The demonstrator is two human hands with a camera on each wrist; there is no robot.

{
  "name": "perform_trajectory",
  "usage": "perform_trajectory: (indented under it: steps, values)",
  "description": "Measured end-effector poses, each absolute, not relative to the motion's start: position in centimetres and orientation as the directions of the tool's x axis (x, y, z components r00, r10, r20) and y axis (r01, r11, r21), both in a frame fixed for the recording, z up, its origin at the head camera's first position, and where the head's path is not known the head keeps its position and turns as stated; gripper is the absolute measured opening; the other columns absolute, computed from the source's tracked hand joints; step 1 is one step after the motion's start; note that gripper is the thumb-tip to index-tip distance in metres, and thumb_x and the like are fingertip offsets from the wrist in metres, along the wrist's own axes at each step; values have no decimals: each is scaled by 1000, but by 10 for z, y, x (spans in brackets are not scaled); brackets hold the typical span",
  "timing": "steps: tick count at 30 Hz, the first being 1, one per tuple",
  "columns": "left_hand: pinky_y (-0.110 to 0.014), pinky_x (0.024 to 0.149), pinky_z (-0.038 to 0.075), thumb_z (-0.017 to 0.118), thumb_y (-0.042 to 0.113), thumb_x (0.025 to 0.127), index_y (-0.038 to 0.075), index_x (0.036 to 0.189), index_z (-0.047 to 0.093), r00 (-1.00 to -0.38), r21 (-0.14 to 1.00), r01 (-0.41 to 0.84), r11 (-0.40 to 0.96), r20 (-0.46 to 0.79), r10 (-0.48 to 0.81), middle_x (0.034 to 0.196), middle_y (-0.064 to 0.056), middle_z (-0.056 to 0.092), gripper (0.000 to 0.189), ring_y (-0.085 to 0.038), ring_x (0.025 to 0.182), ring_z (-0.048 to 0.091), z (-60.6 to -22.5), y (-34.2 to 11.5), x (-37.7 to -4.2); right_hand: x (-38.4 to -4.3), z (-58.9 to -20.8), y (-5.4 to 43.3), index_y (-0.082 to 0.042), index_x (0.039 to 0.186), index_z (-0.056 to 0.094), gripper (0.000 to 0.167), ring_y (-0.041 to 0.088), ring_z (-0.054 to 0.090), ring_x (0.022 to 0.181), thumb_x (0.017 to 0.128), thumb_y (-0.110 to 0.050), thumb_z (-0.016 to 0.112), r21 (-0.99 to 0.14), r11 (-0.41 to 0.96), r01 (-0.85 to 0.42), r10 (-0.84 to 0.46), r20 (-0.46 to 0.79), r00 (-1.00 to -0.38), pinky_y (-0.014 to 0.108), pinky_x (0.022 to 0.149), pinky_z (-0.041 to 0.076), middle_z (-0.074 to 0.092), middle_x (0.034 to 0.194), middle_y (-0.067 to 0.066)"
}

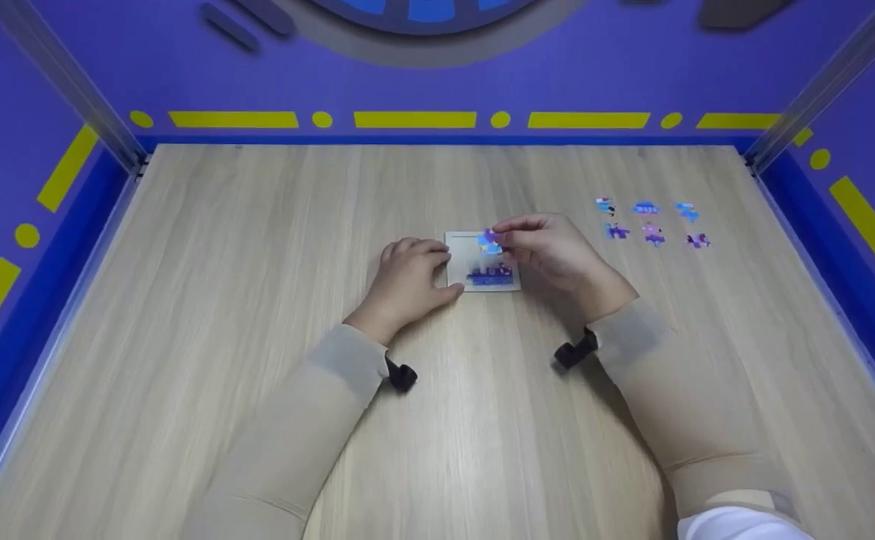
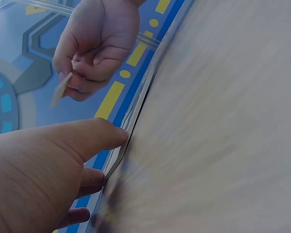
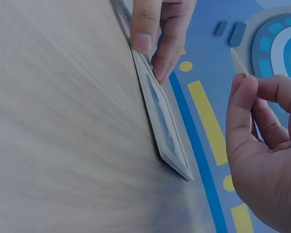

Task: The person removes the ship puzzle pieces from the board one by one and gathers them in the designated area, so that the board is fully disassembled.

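A small pale puzzle board (image 1: 458,259) lies on the table in front of me, with joined purple pieces (image 1: 490,276) along its lower right part. My left hand (image 1: 413,279) holds the board's left side, thumb at the near edge and fingers at the far corner. Above the board, my right hand (image 1: 557,251) pinches a blue and purple puzzle piece (image 1: 489,241) between thumb and fingertips. In the left wrist view this piece (image 2: 61,90) is seen nearly edge-on, apart from the board. The right wrist view shows the left thumb (image 3: 142,41) against the board's rim (image 3: 170,158).
Several loose puzzle pieces (image 1: 653,234) lie in two rows on the wooden table (image 1: 257,225), to the right of my right hand. Blue-purple walls (image 1: 422,90) with yellow marks border the table at the back and both sides.
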State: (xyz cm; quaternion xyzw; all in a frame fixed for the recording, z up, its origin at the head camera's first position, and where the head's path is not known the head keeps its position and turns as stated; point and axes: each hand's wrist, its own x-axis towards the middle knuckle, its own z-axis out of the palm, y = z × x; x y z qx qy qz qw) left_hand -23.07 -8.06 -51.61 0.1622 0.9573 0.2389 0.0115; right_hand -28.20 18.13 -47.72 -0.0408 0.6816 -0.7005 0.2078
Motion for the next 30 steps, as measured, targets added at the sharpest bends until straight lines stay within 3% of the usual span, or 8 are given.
perform_trajectory:
  steps: [16, 25, 30]
  values:
    - [-55, 138, 29, 81, 49, 102, 7, 150, 73, -949, 488, 293, 822, 46, 311, 164, -6, 65, 65, -35, 158, 50, -516, -81, -230, -272, -461, 253, -9, 113, 82, 8, 11, 73, 87, 106, -9, 79, -972, 66, 225, -290, -234, -928, 24, 82, 66, 82, 106, -2]
    - [-55, 139, 29, 80, 50, 102, 8, 151, 72, -948, 480, 295, 826, 43, 314, 165, -6, 64, 66, -35, 159, 49, -516, -81, -232, -271, -451, 316, 0, 113, 81, 9, 14, 79, 86, 107, 0, 75, -982, -49, 180, -282, -159, -946, 24, 79, 68, 84, 108, 4]
    - [-55, 139, 29, 80, 51, 102, 8, 151, 72, -950, 478, 291, 829, 40, 310, 165, -6, 65, 66, -35, 159, 49, -516, -81, -231, -275, -453, 350, -2, 111, 83, 10, 15, 81, 85, 106, 2, 75, -975, -56, 214, -235, -196, -952, 24, 78, 68, 84, 106, 3]
